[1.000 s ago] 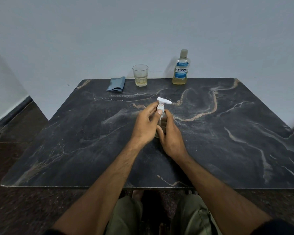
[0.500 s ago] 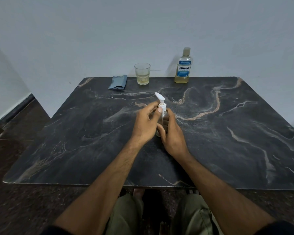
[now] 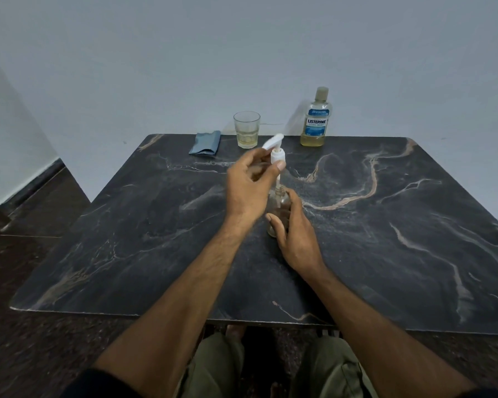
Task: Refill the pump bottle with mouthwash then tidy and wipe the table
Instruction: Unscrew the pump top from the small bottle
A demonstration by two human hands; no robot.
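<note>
A small clear pump bottle [image 3: 277,203] stands upright in the middle of the dark marble table [image 3: 385,254]. My right hand [image 3: 295,234] wraps around its body. My left hand [image 3: 249,186] grips the white pump head [image 3: 276,152], which is lifted off the neck; its thin tube still reaches down into the bottle's mouth. A Listerine mouthwash bottle [image 3: 314,119] with yellowish liquid stands capped at the table's far edge. Left of it sits a glass [image 3: 246,129] holding a little yellowish liquid, and further left lies a folded blue cloth [image 3: 205,143].
A pale wall rises right behind the table's far edge. Dark floor lies to the left and below the near edge. My knees in olive trousers [image 3: 213,366] sit under the near edge.
My left hand has unscrewed the pump head and raised it well above the bottle's neck, pulling the tube upward. My right hand stays on the bottle.
</note>
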